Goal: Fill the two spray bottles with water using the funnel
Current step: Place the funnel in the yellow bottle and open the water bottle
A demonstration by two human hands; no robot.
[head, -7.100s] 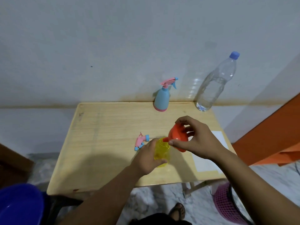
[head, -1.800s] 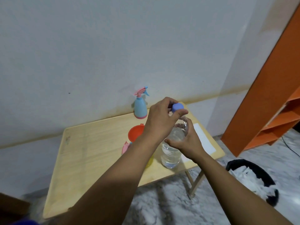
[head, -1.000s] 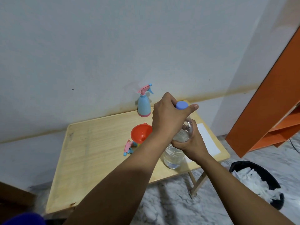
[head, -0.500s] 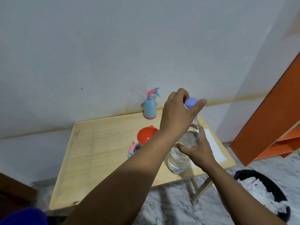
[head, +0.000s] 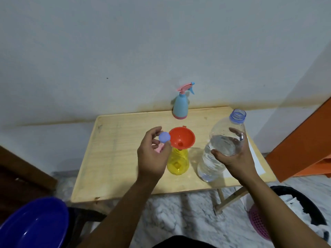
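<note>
Right hand (head: 232,158) grips the uncapped bottle (head: 221,145) (half full), ready to pour; left hand (head: 154,154) pinches its cap (head: 164,136) aside, clear of the funnel (head: 181,139) seated in the yellow sprayer (head: 178,162).

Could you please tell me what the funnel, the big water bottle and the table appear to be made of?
Funnel: probably smooth orange plastic, one solid colour with a soft sheen.
Water bottle: thin clear plastic, it seems; the water shows through its ribbed wall.
Table: looks like pale wood with visible grain, matte, possibly a veneer.
</note>
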